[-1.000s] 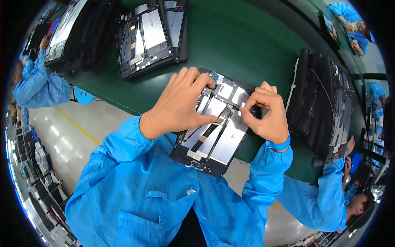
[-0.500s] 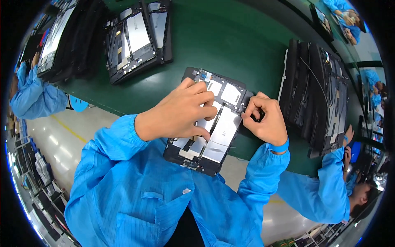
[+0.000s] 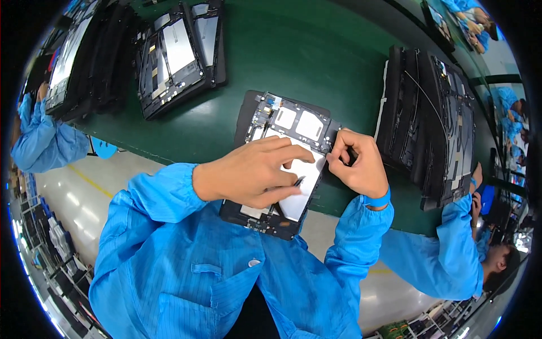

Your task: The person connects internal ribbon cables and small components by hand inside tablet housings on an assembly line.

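An opened tablet (image 3: 309, 125), its silver batteries and circuit parts exposed, lies tilted at the table's near edge. A dark flat panel (image 3: 244, 121) sticks out beneath it at the left and top. My left hand (image 3: 254, 172) is over the middle of the tablet, fingers bent and apart, tips near the bright battery (image 3: 307, 195); I see nothing held in it. At the tablet's right edge, my right hand (image 3: 361, 164) is closed in a pinch with thumb and forefinger together. What it pinches is too small or hidden.
Opened tablets (image 3: 175, 62) lie overlapped at the back left, beside a tall dark stack (image 3: 93, 62). Another stack of tablet bodies (image 3: 423, 124) stands at the right, a thin cable across it. Co-workers in blue sleeves (image 3: 451, 248) are at the right and left. The table (image 3: 305, 51) is green.
My left hand has shifted down and right across the tablet, uncovering its upper left part. A thin wire seen near my left thumb no longer shows. My right hand stays pinched at the edge.
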Demonstrator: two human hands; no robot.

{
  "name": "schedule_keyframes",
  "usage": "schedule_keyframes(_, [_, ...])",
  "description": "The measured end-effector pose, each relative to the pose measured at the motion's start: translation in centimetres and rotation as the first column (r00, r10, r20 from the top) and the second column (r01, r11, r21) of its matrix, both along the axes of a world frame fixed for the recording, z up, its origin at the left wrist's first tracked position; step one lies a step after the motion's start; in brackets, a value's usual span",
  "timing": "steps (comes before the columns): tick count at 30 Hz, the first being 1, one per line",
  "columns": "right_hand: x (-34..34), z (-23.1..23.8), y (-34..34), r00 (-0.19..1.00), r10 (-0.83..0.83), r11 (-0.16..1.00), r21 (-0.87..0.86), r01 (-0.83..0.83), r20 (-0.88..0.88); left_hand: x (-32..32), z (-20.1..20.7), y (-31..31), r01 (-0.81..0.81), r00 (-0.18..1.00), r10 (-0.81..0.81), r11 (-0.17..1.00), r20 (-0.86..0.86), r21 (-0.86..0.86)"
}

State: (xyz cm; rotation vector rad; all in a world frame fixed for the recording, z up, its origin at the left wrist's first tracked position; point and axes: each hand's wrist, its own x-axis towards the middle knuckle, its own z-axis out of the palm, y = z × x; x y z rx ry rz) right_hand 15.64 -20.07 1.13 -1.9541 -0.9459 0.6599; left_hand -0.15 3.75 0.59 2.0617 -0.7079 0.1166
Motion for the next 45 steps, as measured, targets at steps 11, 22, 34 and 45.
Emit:
schedule_keyframes(11, [0.1,0.0,-0.2,0.999,0.019,1.000,0.025,-0.019,-0.027,-0.6,-1.7,-1.9,-0.240,0.950,0.179,0.944,0.256,0.228])
schedule_keyframes(22, [0.0,0.0,-0.2,0.999,0.037,0.998,0.049,-0.037,-0.009,-0.1,-1.3,-2.2,-0.228,0.954,0.155,0.931,0.256,0.286])
schedule_keyframes(34, [-0.8,-1.7,2.1,0.979,-0.183,0.975,0.147,0.168,0.089,0.2,-1.0,-1.7,-0.228,0.937,0.090,0.890,0.336,0.396])
schedule_keyframes(45, [-0.8,-2.2,2.5,0.965,-0.256,0.955,0.139,0.261,-0.053,0.6,-1.3,-1.7,-0.288,0.914,0.105,0.848,0.393,0.444])
